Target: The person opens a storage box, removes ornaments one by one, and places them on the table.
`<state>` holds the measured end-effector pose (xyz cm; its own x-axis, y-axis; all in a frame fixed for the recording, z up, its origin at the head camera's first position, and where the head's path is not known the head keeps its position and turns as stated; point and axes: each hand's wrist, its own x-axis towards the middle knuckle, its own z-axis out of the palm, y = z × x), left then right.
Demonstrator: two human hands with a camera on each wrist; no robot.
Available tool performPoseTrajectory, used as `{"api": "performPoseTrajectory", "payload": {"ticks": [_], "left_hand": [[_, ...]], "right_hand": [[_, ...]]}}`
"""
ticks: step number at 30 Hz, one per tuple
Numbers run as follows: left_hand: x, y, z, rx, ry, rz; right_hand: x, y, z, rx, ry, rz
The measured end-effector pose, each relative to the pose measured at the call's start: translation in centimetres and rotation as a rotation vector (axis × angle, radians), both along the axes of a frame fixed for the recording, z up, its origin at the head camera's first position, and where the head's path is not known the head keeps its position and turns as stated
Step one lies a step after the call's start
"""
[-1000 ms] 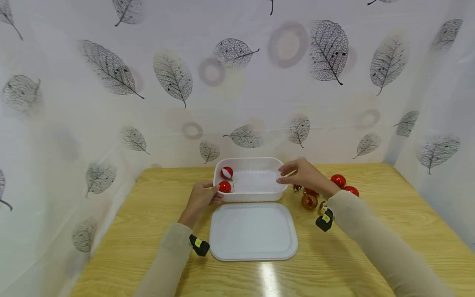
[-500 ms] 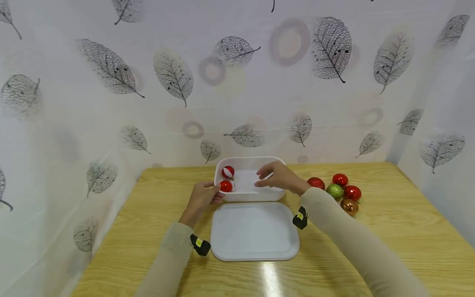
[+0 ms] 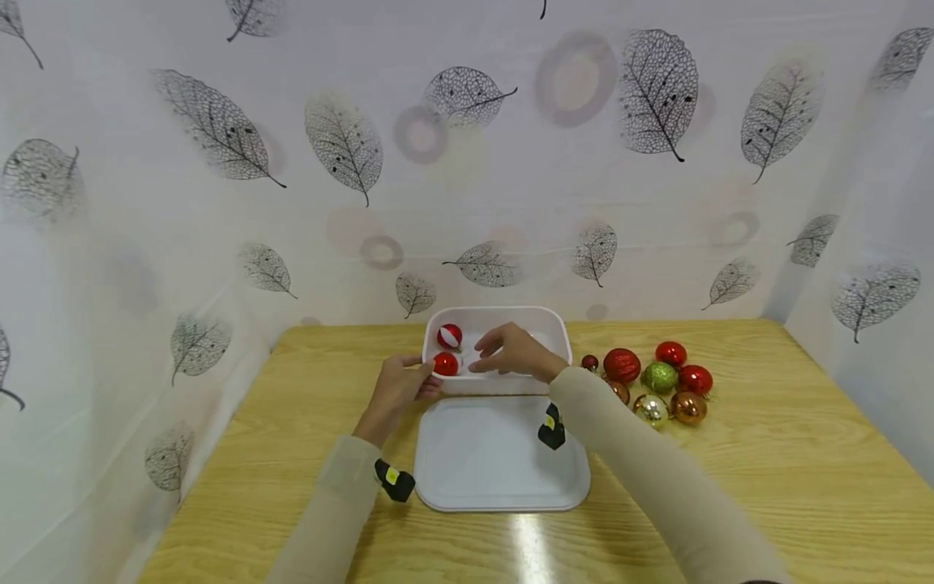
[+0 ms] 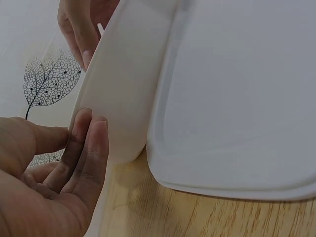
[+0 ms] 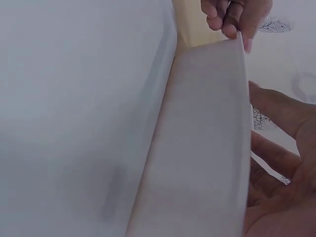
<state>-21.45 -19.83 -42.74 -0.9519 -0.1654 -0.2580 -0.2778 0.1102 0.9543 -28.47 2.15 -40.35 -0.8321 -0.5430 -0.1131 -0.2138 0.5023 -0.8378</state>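
Note:
A white plastic container (image 3: 543,386) sits at the back of the table, holding a red-and-white striped bauble (image 3: 449,336) and a shiny red bauble (image 3: 446,364) at its left end. My left hand (image 3: 397,389) grips the container's front left corner, thumb at the rim and fingers against the outer wall (image 4: 126,79). Inside the container, my right hand (image 3: 514,350) reaches over the front wall with bent fingers, just right of the baubles. The right wrist view hides its fingertips behind the wall (image 5: 207,123), so whether it holds anything cannot be told.
A white lid (image 3: 502,454) lies flat in front of the container. To the right, several baubles rest on the wooden table (image 3: 788,454), among them a green one (image 3: 660,377), a gold one (image 3: 651,411) and a copper one (image 3: 688,407). A leaf-patterned curtain (image 3: 481,186) hangs behind.
My right hand has moved left, from the container's right edge to beside the two baubles inside. The loose baubles on the right have come out from behind my arm. My left hand stays at the corner.

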Motion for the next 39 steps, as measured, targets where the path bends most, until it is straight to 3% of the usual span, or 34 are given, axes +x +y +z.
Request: {"api": "performPoseTrajectory", "payload": {"ticks": [10, 20, 31, 39], "left_hand": [[0.1, 0.2, 0.0, 0.001, 0.019, -0.006], [0.0, 0.2, 0.0, -0.01, 0.011, -0.011], [0.0, 0.1, 0.2, 0.013, 0.033, -0.009], [0.1, -0.1, 0.0, 0.023, 0.053, -0.011]], "right_hand": [[-0.1, -2.7, -0.9, -0.013, -0.062, -0.032], [-0.4, -3.8, -1.2, -0.007, -0.061, -0.018], [-0.3, -5.3, -1.2, 0.038, 0.038, 0.015], [-0.6, -5.4, -1.4, 0.057, 0.029, 0.009]]}}
